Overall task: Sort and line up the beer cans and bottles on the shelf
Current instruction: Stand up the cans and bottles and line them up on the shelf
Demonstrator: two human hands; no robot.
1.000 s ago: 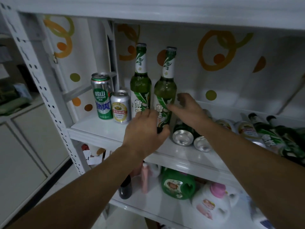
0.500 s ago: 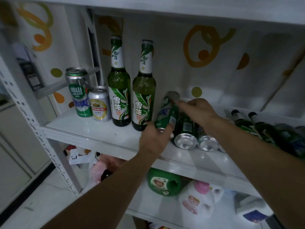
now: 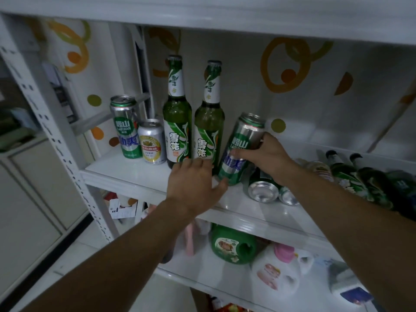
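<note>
On the white shelf point(image 3: 139, 176) a tall green-and-silver can point(image 3: 125, 127), a short silver can point(image 3: 151, 141) and two upright green bottles point(image 3: 177, 122) point(image 3: 209, 124) stand in a row. My right hand point(image 3: 267, 154) grips a second tall green-and-silver can point(image 3: 242, 147), tilted, its base near the shelf right of the bottles. My left hand point(image 3: 195, 183) is spread in front of the bottles, thumb touching that can's base. More cans point(image 3: 262, 190) and green bottles point(image 3: 351, 174) lie on their sides to the right.
The shelf above point(image 3: 225, 21) hangs low over the bottle tops. A perforated white upright point(image 3: 56, 136) bounds the left side. On the lower shelf stand a green detergent jug point(image 3: 234, 244), a white jug with a pink cap point(image 3: 279, 266) and other containers.
My right hand has lifted the tall can from lying among the others to nearly upright beside the second bottle. My left hand has slid down to the can's base.
</note>
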